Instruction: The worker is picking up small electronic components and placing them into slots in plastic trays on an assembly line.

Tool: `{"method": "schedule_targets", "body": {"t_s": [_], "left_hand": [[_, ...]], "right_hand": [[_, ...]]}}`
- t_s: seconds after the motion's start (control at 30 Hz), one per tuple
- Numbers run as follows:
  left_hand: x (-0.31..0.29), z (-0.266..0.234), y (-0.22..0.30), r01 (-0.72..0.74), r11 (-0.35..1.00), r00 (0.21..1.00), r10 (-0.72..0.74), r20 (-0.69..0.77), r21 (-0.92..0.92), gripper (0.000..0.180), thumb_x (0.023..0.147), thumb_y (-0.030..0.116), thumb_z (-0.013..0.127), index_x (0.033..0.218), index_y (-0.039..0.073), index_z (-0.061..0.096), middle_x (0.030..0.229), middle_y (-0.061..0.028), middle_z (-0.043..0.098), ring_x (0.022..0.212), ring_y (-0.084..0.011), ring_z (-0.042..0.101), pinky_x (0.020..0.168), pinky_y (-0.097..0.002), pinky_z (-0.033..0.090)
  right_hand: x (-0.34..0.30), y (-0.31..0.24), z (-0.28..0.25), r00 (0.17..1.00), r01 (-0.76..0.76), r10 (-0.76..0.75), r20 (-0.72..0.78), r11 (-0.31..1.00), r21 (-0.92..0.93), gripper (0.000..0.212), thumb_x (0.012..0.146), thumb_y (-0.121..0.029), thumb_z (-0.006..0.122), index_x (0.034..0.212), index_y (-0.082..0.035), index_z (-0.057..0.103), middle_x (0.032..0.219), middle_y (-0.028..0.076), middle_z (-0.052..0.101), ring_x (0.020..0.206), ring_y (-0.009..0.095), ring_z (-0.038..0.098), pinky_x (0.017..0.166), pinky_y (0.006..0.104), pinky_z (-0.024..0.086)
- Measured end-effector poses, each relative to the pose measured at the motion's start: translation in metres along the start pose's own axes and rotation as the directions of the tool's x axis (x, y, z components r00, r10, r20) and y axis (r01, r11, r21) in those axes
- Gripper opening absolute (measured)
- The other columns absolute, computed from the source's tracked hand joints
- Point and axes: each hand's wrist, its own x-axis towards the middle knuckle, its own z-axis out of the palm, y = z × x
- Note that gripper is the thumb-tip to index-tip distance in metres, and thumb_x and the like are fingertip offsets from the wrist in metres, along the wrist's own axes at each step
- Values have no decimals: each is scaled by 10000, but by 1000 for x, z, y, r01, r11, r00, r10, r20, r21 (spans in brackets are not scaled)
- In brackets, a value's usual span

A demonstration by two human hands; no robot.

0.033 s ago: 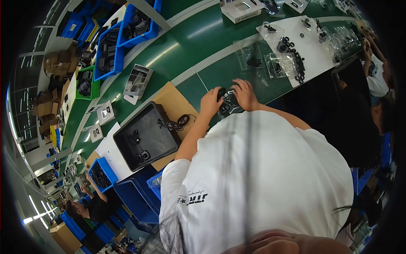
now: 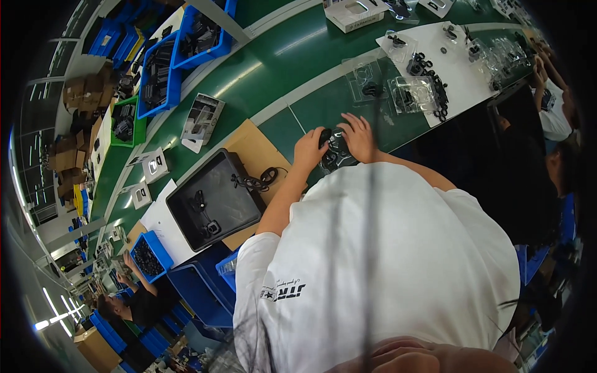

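Note:
Close in front of my body, a clear plastic blister tray (image 2: 339, 149) with black parts in it lies on the green table. My left hand (image 2: 309, 151) is at its left side, fingers closed round a small rounded black part (image 2: 324, 137). On the tray's right side is my right hand (image 2: 359, 138), its fingers stretched out and slightly apart at the tray's edge. I see nothing gripped in it. The palms and the tray's near end are partly hidden.
To the left, a dark grey bin (image 2: 214, 199) holds a few cabled black parts, beside a cardboard sheet (image 2: 252, 146) with a coiled black cable (image 2: 268, 176). More clear trays (image 2: 413, 94) and black parts lie right on a white sheet (image 2: 463, 78). Co-workers sit at both sides.
My right hand's fingers have risen very slightly away from me. My left hand stays at the black part, and the tray looks almost unmoved.

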Motion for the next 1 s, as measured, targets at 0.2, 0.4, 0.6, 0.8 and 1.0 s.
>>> {"method": "schedule_targets", "body": {"t_s": [0.2,0.4,0.6,0.8,1.0], "left_hand": [[1,3,-3,-38,995,999,36,-27,-88,293,829,183,647,1105,109,580,994,-73,675,800,-265,641,696,-334,486],[6,22,2,-191,975,977,201,-79,118,234,860,156,608,1083,90,586,965,-72,669,775,-269,627,689,-328,467],[7,30,-5,-202,954,974,220,-57,219,210,875,143,589,1078,87,588,923,-78,660,744,-273,611,670,-328,450],[6,30,-11,-244,954,952,269,-143,172,209,871,131,588,1075,86,588,863,-78,636,715,-278,594,664,-339,449],[4,33,-19,-275,955,935,293,-201,111,210,870,129,590,1075,82,591,861,-74,623,713,-279,584,675,-345,451]], "right_hand": [[0,-10,12,995,-80,71,-70,988,-130,381,870,-147,529,1251,-128,536,1428,100,428,1360,281,361,1110,525,236],[-1,-8,12,992,-106,91,-82,973,-205,381,875,-185,509,1252,-136,547,1434,106,426,1381,297,328,1128,544,179],[12,8,28,989,123,-140,-55,962,-242,354,852,-195,529,1203,-165,563,1222,93,553,1199,274,480,1123,541,190],[21,14,44,983,175,-186,-10,942,-287,302,847,-199,532,1145,-179,575,1007,53,575,960,213,536,1113,519,219],[21,15,49,976,195,-212,-45,950,-245,296,832,-192,551,1126,-172,577,1005,27,576,941,189,542,1113,476,242]]}}
